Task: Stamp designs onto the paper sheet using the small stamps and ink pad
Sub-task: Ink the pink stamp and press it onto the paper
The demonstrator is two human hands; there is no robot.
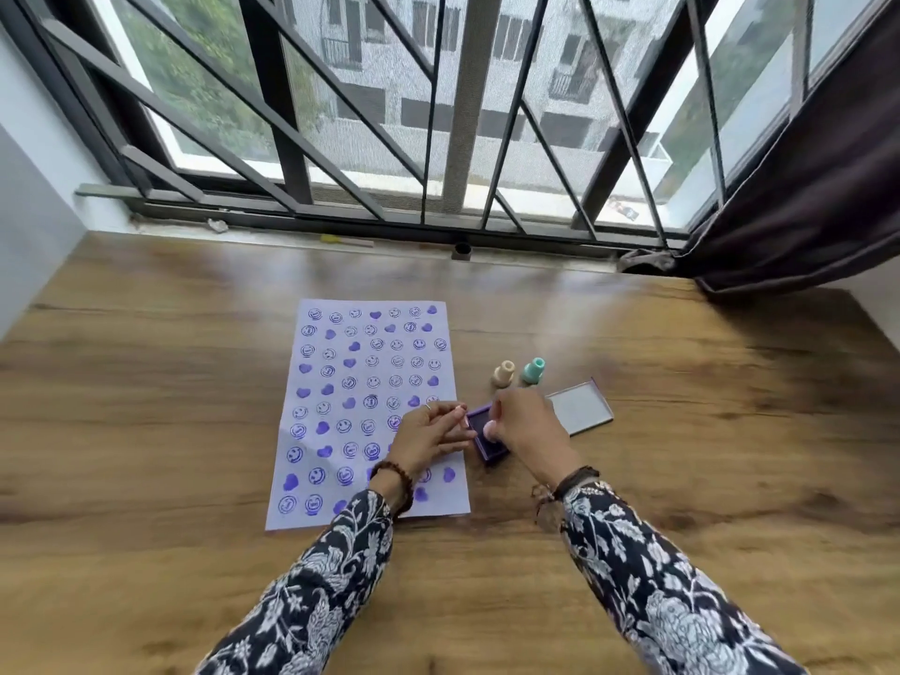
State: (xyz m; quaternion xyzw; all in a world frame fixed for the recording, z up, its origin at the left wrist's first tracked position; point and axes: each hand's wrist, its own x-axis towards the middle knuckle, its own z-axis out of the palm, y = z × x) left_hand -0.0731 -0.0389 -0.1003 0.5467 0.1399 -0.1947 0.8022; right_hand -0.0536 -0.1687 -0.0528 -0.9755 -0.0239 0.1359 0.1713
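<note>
A white paper sheet (360, 382) lies on the wooden table (146, 431), covered with several rows of purple smiley and heart prints. Right of it sits the purple ink pad (482, 438). My right hand (528, 426) grips a small pink stamp (488, 431) and holds it down on the pad. My left hand (431, 438) rests on the sheet's right edge, its fingertips touching the pad's left side. A beige stamp (503, 373) and a teal stamp (533, 371) stand upright just behind the pad.
The ink pad's lid (579, 406) lies open-side up to the right of my right hand. A barred window (438, 114) runs along the table's far edge. A dark curtain (803, 211) hangs at the right.
</note>
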